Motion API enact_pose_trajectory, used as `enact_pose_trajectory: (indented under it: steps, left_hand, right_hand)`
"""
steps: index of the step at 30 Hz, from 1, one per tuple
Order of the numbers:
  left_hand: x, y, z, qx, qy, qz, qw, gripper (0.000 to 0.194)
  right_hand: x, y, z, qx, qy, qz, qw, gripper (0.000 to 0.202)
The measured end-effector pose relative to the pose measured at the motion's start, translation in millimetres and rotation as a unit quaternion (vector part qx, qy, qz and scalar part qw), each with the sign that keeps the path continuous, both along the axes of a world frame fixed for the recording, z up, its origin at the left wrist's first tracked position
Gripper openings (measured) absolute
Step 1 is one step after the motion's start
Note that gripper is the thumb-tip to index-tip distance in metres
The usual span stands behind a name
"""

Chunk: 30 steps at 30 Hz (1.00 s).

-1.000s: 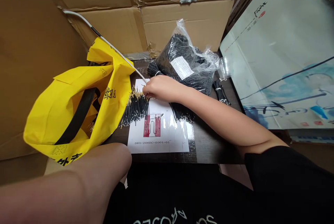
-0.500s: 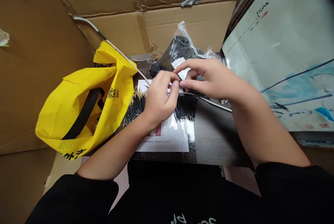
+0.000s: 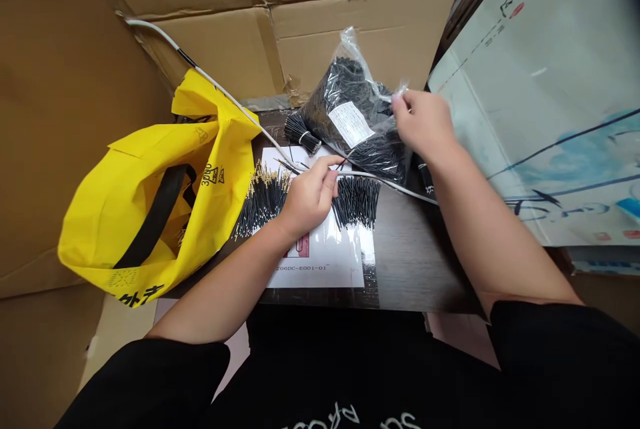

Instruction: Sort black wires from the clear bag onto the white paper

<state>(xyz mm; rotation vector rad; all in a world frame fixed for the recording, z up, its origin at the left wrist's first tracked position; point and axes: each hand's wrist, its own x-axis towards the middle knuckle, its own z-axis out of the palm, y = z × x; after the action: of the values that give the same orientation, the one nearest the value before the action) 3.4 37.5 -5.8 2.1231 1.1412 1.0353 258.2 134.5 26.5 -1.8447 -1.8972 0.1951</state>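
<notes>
My left hand [image 3: 314, 194] is closed in a pinch, with a short thin black wire [image 3: 343, 163] poking out at its fingertips. Under and beside it, rows of short black wires [image 3: 356, 202] with shiny tips lie across a printed sheet [image 3: 340, 269]. To the upper right, my right hand [image 3: 425, 121] has its fingers curled shut on the edge of a clear plastic bag [image 3: 345, 92] packed with black pieces. Its fingertips are partly hidden. A white label [image 3: 351, 124] shows on the bag's front. A white cable [image 3: 235, 103] runs past my left hand.
On the left stands an open yellow bag [image 3: 135, 155] with a black strap. A tied bundle of black wires [image 3: 302, 134] lies beside the plastic bag. Cardboard [image 3: 350, 35] walls the back, and a pale painted panel [image 3: 550, 149] leans at the right of the dark table [image 3: 410, 249].
My right hand has left my left fingertips and moved up and right to the plastic bag. My left hand has stayed nearly in place. The view has shifted slightly.
</notes>
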Motion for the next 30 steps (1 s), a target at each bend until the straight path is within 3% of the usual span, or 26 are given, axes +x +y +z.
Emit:
enact_pose_trajectory:
  steps: [4,10,18,24,30]
  left_hand:
    - [3,-1,-2.7,0.009,0.033,-0.028,0.999,0.018]
    - [5,-5,-0.4,0.016,0.034,-0.024,0.999,0.011]
    - [3,-5,-3.2,0.019,0.028,0.012,0.999,0.021]
    - [8,-9,-4.7,0.03,0.038,0.006,0.999,0.032]
    - [13,-13,-3.8,0.039,0.039,-0.022,0.998,0.03]
  right_hand:
    - [-3,3,-17.6,-0.019,-0.054,-0.025,0.998,0.026]
    - [-4,14,-23.0,-0.009,-0.055,-0.031,0.998,0.027]
    - [-7,34,-30.0,-0.005,-0.017,-0.094,0.995,0.004]
    - [-14,26,-20.8,-0.017,-0.029,-0.083,0.996,0.007]
    - [-16,27,-19.7,-0.006,-0.032,-0.061,0.998,0.035]
